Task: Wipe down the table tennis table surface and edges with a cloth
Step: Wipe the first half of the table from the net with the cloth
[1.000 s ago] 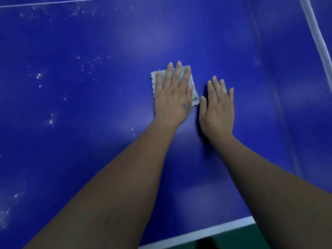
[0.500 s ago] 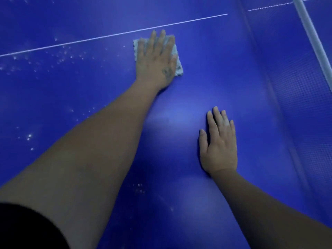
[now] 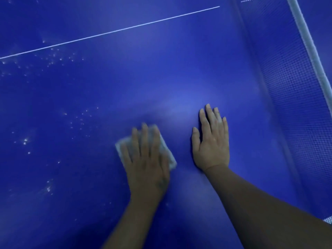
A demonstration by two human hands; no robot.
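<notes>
The blue table tennis table point(image 3: 161, 60) fills the view. My left hand point(image 3: 146, 159) lies flat, fingers straight, pressing a small pale grey cloth point(image 3: 166, 151) against the surface; the hand and cloth are blurred by motion. Only the cloth's left and right edges show around the fingers. My right hand point(image 3: 211, 142) rests flat on the table just right of the cloth, fingers straight and together, holding nothing.
The net point(image 3: 294, 87) with its white top band point(image 3: 309, 44) runs along the right side. A thin white centre line point(image 3: 111, 32) crosses the upper surface. White specks and droplets point(image 3: 25, 141) dot the table to the left.
My left hand has pulled the cloth back from near the white line to beside my right hand. The right hand has stayed planted on the table.
</notes>
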